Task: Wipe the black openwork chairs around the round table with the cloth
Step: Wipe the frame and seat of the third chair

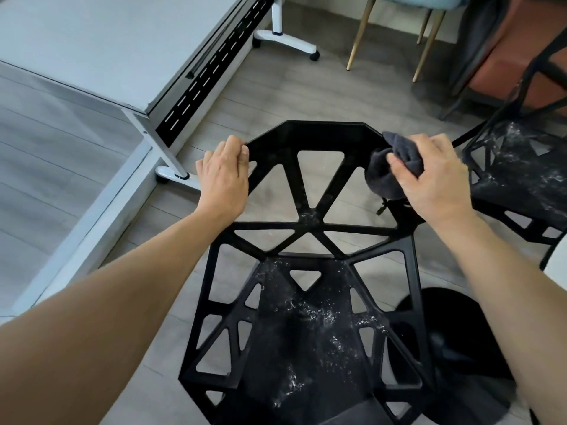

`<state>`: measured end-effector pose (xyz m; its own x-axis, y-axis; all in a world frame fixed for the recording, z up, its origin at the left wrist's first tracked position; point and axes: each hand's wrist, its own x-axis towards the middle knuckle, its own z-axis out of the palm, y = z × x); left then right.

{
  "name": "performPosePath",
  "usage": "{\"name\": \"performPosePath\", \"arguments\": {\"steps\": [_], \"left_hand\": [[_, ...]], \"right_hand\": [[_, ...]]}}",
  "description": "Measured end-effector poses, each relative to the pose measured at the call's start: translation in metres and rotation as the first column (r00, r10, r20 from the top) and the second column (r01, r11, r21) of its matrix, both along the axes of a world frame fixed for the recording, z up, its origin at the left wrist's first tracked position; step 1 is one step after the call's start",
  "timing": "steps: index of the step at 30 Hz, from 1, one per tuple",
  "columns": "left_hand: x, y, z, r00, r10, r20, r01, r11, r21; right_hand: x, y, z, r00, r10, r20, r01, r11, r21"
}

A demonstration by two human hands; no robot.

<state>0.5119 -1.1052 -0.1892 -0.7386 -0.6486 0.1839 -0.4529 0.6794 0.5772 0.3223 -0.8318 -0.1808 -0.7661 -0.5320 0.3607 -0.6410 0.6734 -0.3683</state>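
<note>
Floor point(264, 87): pale grey wood-look planks, seams running across the view.

Standing directly on it:
- One black openwork chair point(306, 317), directly below both grips; white specks lay across its seat.
- A second black openwork chair point(515, 179), just right of the right grip, its seat likewise speckled white.
- A round black base point(460, 348), below the right grip, beside the first chair.
- A white-framed bench point(92, 41) on castors, left of and beyond the left grip; one castor foot point(175, 174) sat just left of that grip, another foot point(285, 41) further beyond.
- Gold-coloured chair legs point(360, 35), well beyond the right grip.
- A raised pale grey platform point(46, 164), far left of the left grip.
</note>
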Motion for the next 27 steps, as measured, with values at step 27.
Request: {"name": "performPosePath", "arguments": {"steps": [27], "left_hand": [[0.059, 0.014, -0.14, 0.848, 0.263, -0.46, -0.085, 0.924, 0.372]], "right_hand": [[0.006, -0.027, -0.064, 0.793, -0.306, -0.527, 0.132, 0.93, -0.343]]}}
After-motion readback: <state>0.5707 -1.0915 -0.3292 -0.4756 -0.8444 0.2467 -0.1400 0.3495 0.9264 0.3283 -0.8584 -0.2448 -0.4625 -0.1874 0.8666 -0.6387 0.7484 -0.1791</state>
